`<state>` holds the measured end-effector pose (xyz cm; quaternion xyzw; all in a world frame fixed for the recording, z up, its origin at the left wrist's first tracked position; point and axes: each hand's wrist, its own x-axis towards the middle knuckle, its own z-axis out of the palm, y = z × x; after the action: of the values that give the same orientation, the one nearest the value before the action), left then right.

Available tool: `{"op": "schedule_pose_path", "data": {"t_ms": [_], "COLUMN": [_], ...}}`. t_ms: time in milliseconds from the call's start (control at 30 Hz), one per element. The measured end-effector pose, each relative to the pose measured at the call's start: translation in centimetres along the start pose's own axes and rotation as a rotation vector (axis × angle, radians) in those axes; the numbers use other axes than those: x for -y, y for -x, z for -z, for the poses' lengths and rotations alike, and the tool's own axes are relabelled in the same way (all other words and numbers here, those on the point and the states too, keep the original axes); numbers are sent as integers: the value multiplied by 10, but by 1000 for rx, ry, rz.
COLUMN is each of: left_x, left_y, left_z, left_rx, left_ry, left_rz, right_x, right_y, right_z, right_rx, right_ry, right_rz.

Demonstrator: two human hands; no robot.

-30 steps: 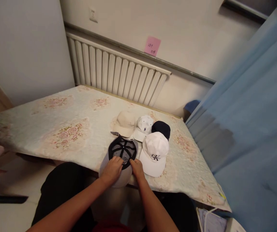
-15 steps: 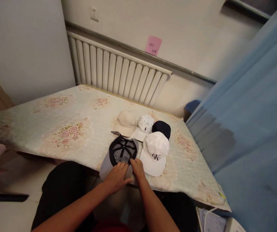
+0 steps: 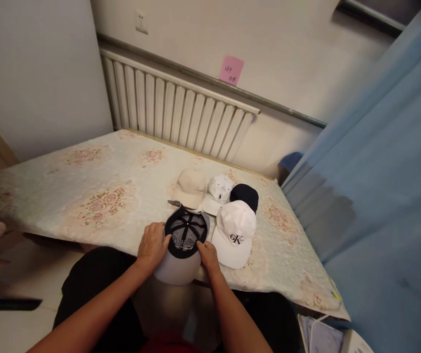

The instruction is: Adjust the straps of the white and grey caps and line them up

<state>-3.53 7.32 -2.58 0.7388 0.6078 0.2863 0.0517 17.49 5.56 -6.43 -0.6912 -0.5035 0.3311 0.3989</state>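
At the near edge of the pale floral cloth [image 3: 147, 184], left hand [image 3: 153, 246] and right hand [image 3: 208, 255] grip the upturned grey fabric cap [image 3: 185, 241], where a rightward jerk could shove the adjacent black-lettered white cap [image 3: 236, 223] askew.

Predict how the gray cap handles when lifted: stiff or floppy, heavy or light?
Probably light: the gray cap looks like a hollow fabric shell. The brim keeps a smooth, even curve, so it's likely the stiffest part. The strap end juts out free at the back, so it may flop about.
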Motion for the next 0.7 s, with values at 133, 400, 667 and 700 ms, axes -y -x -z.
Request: {"op": "schedule_pose_path", "data": {"t_ms": [133, 400, 667, 700], "left_x": [13, 20, 17, 18], "left_y": [-15, -31, -27, -27], "left_z": [-3, -27, -21, -21], "left_rx": [264, 478, 415, 412], "left_ry": [5, 97, 87, 88], "left_rz": [225, 327, 310, 308], "right_x": [0, 1, 0, 0], "right_y": [0, 0, 4, 4], "right_z": [0, -1, 1, 1], "right_rx": [-6, -10, -17, -20], "right_ry": [-8, -6, -14, -15], "right_rz": [-1, 3, 18, 21]}}
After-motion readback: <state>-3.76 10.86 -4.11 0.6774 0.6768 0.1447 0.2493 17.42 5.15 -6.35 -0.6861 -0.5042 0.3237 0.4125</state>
